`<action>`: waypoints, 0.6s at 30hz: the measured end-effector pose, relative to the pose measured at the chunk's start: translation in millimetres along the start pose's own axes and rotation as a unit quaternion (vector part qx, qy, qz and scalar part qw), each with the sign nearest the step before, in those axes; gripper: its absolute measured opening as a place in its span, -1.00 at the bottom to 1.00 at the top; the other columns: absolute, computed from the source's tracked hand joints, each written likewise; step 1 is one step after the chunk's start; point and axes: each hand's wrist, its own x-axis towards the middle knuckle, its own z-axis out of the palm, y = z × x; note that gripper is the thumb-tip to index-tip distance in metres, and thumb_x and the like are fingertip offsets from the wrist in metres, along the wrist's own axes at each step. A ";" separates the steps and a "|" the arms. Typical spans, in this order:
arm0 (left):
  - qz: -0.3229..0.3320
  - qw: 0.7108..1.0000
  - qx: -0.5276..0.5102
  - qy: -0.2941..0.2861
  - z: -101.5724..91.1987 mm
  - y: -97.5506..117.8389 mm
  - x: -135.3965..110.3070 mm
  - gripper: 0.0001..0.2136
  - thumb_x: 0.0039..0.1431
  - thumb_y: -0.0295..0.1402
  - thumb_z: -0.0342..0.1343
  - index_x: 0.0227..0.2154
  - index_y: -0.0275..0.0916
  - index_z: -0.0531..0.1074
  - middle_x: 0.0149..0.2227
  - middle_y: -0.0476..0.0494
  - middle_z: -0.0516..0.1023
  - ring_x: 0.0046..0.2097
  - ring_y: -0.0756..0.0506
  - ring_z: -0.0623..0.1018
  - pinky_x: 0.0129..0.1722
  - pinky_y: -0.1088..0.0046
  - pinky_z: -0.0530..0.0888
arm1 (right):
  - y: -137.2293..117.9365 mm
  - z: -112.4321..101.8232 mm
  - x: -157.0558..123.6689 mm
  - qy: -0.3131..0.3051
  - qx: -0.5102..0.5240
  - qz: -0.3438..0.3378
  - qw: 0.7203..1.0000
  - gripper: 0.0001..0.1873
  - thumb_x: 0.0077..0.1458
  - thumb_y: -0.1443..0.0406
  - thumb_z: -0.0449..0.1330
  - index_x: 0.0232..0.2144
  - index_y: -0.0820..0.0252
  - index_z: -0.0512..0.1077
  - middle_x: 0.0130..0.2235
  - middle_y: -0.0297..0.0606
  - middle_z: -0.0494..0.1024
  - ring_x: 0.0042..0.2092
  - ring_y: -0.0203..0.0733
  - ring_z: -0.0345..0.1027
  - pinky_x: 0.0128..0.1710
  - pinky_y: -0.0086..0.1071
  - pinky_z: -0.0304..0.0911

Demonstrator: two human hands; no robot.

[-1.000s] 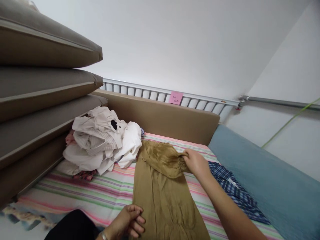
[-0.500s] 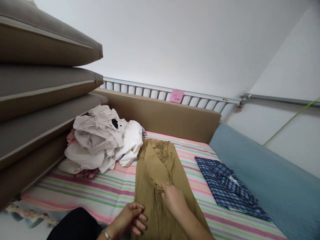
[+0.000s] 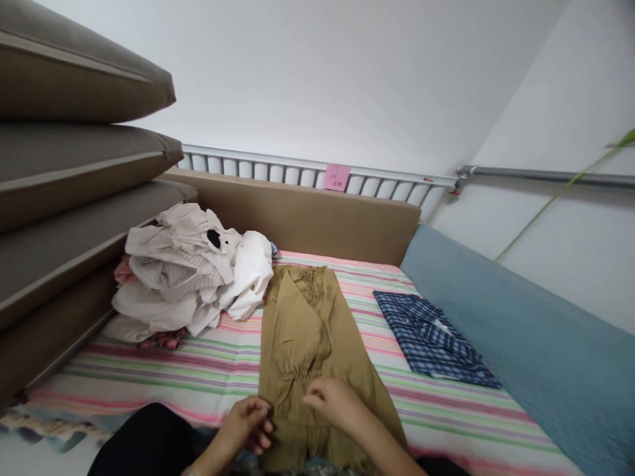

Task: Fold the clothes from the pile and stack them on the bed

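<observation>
An olive-coloured garment [image 3: 342, 330] lies lengthwise on the striped sheet. It has drawn ties near its far end and a gathered band across a folded-over part at its middle. My right hand [image 3: 333, 402] is over the garment's near half, its fingers curled; what they hold, if anything, is hidden. Beside the garment's left edge, my left hand [image 3: 245, 423] hovers with loosely bent fingers apart, holding nothing visible. The garment's near end runs out of view at the bottom.
A heap of white clothes [image 3: 188, 271] lies to the left, beside stacked grey-brown cushions [image 3: 84, 162]. A folded blue plaid garment [image 3: 431, 337] rests on the right, near a blue padded panel [image 3: 496, 297]. A brown panel [image 3: 297, 215] stands behind the striped sheet [image 3: 208, 377].
My right hand has drawn slightly nearer to me, and the folded part it gripped now lies flatter with its gathered band showing. The view has shifted a little to the right.
</observation>
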 end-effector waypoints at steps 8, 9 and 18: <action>-0.015 0.991 0.004 0.132 -25.8 -39.3 -31.8 -0.52 -0.37 0.06 0.31 -0.46 -0.22 0.43 -0.42 -0.11 0.56 -0.26 -0.20 0.56 -0.34 0.37 0.46 | 164.3 11.0 -63.6 0.265 0.217 0.296 0.892 -0.50 -0.11 0.06 0.05 -0.20 0.31 0.39 -0.16 0.03 0.53 -0.10 0.01 0.40 -0.06 -0.22 0.24; -0.025 0.993 0.002 0.114 -18.6 -36.1 -31.5 -0.52 -0.35 0.08 0.30 -0.47 -0.22 0.44 -0.41 -0.12 0.57 -0.22 -0.22 0.56 -0.30 0.34 0.47 | 168.3 15.8 -67.8 0.263 0.228 0.305 0.887 -0.52 -0.12 0.05 0.07 -0.24 0.28 0.41 -0.20 0.00 0.54 -0.11 0.01 0.42 -0.08 -0.22 0.25; -0.037 0.991 -0.113 -0.062 32.6 -34.9 -32.9 -0.52 -0.32 -0.06 0.37 -0.41 -0.37 0.51 -0.34 -0.33 0.61 -0.19 -0.28 0.58 -0.05 0.25 0.42 | 146.3 66.6 -90.4 0.191 0.466 0.238 0.830 -0.52 -0.27 0.00 0.23 -0.36 0.24 0.52 -0.34 -0.16 0.61 -0.18 0.04 0.47 -0.15 -0.20 0.34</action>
